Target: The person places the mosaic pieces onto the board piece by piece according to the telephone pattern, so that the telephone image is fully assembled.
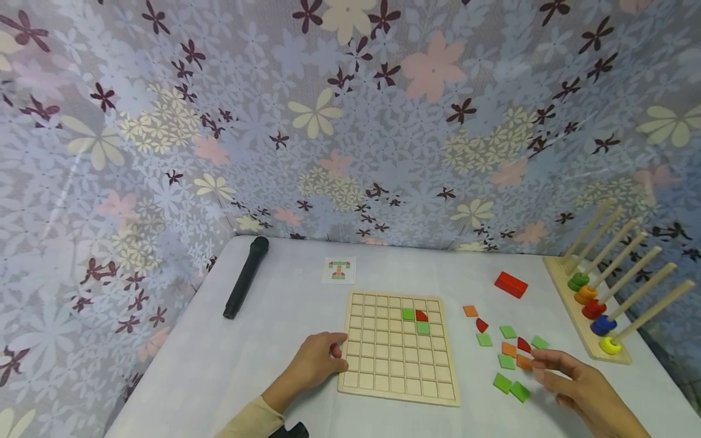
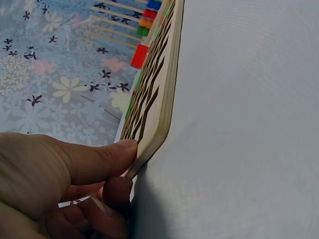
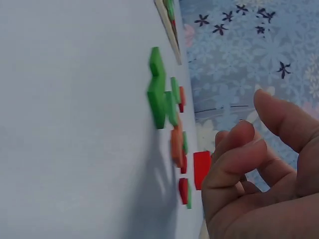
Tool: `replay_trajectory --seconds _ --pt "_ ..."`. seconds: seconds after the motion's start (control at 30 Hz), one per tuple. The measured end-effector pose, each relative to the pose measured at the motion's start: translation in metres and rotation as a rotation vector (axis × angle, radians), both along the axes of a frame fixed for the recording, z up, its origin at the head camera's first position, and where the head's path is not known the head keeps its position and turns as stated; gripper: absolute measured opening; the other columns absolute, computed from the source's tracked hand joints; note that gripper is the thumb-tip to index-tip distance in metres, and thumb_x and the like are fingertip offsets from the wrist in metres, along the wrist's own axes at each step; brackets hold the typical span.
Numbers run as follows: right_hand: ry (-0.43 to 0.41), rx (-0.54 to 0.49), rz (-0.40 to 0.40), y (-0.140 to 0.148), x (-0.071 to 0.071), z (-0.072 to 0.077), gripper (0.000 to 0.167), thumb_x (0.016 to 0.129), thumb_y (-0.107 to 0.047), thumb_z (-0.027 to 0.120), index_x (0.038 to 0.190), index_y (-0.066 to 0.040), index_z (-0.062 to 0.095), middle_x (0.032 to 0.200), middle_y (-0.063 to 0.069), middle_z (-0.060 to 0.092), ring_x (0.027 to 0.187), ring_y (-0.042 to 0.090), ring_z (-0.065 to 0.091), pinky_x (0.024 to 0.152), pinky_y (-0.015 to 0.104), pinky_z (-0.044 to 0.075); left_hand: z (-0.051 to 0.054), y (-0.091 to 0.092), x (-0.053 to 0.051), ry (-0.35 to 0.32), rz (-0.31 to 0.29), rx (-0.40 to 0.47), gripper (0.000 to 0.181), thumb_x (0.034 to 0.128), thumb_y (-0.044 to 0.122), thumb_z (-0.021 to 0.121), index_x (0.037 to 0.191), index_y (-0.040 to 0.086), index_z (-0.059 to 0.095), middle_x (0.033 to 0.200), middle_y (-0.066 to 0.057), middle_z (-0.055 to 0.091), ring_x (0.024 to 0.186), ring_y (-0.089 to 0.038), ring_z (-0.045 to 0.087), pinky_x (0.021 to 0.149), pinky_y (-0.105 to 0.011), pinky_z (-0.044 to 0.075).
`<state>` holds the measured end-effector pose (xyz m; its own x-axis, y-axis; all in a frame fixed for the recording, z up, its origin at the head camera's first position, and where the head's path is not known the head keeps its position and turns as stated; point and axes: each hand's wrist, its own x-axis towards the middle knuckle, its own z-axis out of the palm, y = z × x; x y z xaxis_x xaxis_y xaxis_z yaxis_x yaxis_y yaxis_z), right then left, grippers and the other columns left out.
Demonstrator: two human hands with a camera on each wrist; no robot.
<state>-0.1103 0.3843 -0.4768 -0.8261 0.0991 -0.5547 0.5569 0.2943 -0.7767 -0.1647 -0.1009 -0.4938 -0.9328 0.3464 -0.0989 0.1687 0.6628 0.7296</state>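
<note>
Right hand (image 1: pixel 583 386) beside tiles (image 1: pixel 506 362), left (image 1: pixel 314 362) — gripping board (image 1: pixel 398 369)

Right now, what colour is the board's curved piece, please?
The curved piece is red, clearest in the head view.

Black object (image 1: pixel 291 431) cut off, blurred green tiles (image 3: pixel 157 103)

Fairly bright and even in the head view, falling softly across the white table (image 1: pixel 181 365), and mostly sharp! Catching pale streaks of glare on the flowered backdrop (image 1: pixel 350 121). Reads dimmer and greyer in the left wrist view, pooling dark shadow below the left hand (image 2: pixel 60 172). Dull too in the right wrist view, throwing a long soft shadow beside slightly blurred green tiles (image 3: pixel 157 103).
</note>
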Motion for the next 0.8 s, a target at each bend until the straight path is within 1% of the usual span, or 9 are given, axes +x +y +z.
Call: replay_trajectory --seconds 0.1,0.17,0.27,0.37,0.47,0.53,0.6,0.73,0.8 --pt "-0.02 0.076 0.031 -0.006 0.008 -0.009 0.077 0.09 -0.042 0.076 0.147 0.001 0.047 0.115 -0.001 0.07 0.079 0.024 0.049 0.063 0.035 0.043 0.0 0.0 0.0 0.001 0.0 0.0 0.059 0.0775 0.01 0.081 0.132 -0.005 0.064 0.079 0.005 0.056 0.071 -0.009 0.047 0.071 -0.029 0.041" --pt "-0.027 0.129 0.057 -0.01 0.01 -0.015 0.078 0.085 -0.039 0.081 0.143 0.003 0.051 0.112 0.003 0.069 0.081 0.024 0.052 0.064 0.034 0.045 0.0 0.0 0.0 0.003 0.0 -0.003 0.059 0.0774 0.01 0.081 0.132 -0.005 0.064 0.078 0.005 0.056 0.071 -0.009 0.047 0.071 -0.029 0.041" --pt "-0.035 0.183 0.114 -0.016 0.011 -0.021 0.081 0.08 -0.038 0.085 0.142 0.003 0.053 0.117 0.011 0.069 0.096 0.026 0.058 0.076 0.038 0.053 -0.001 0.0 0.001 0.007 0.003 -0.004 0.059 0.077 0.01 0.081 0.132 -0.005 0.064 0.078 0.006 0.055 0.07 -0.009 0.047 0.07 -0.028 0.041" --pt "-0.035 0.233 0.158 -0.018 0.011 -0.024 0.083 0.077 -0.04 0.086 0.141 0.002 0.055 0.123 0.017 0.068 0.108 0.031 0.06 0.085 0.048 0.054 -0.002 0.001 0.0 -0.005 0.007 0.006 0.059 0.0766 0.009 0.081 0.131 -0.005 0.065 0.078 0.005 0.055 0.069 -0.009 0.047 0.068 -0.028 0.04" --pt "-0.039 0.281 0.173 -0.019 0.011 -0.025 0.084 0.074 -0.041 0.088 0.14 0.001 0.057 0.124 0.02 0.067 0.107 0.033 0.061 0.084 0.051 0.053 -0.003 0.001 0.0 -0.016 0.01 0.014 0.059 0.0767 0.01 0.081 0.131 -0.005 0.065 0.078 0.005 0.056 0.069 -0.01 0.047 0.068 -0.028 0.04" --pt "-0.037 0.317 0.197 -0.02 0.011 -0.026 0.084 0.072 -0.042 0.088 0.139 0.001 0.058 0.121 0.02 0.067 0.103 0.031 0.061 0.083 0.051 0.053 -0.003 0.002 0.0 -0.016 0.011 0.016 0.06 0.0765 0.01 0.081 0.132 -0.005 0.064 0.077 0.006 0.056 0.069 -0.009 0.047 0.069 -0.028 0.041" --pt "-0.027 0.355 0.231 -0.021 0.011 -0.026 0.081 0.072 -0.039 0.088 0.137 0.0 0.06 0.116 0.017 0.067 0.099 0.028 0.06 0.083 0.049 0.053 -0.003 0.002 0.0 -0.011 0.012 0.015 0.06 0.0763 0.01 0.081 0.132 -0.005 0.064 0.077 0.006 0.056 0.069 -0.009 0.047 0.07 -0.029 0.041" --pt "0.009 0.443 0.309 -0.024 0.009 -0.026 0.069 0.076 -0.034 0.086 0.132 0.0 0.064 0.107 0.006 0.064 0.095 0.025 0.056 0.085 0.05 0.052 -0.003 0.001 0.0 -0.008 0.018 0.009 0.06 0.0765 0.01 0.081 0.132 -0.005 0.064 0.078 0.006 0.056 0.07 -0.009 0.048 0.072 -0.029 0.041" --pt "0.013 0.473 0.319 -0.026 0.007 -0.026 0.065 0.076 -0.033 0.086 0.128 0.0 0.065 0.103 0.004 0.062 0.092 0.024 0.054 0.086 0.051 0.052 -0.002 0.0 0.0 -0.005 0.021 0.004 0.06 0.0768 0.01 0.081 0.132 -0.005 0.064 0.078 0.007 0.056 0.07 -0.009 0.047 0.072 -0.029 0.041"
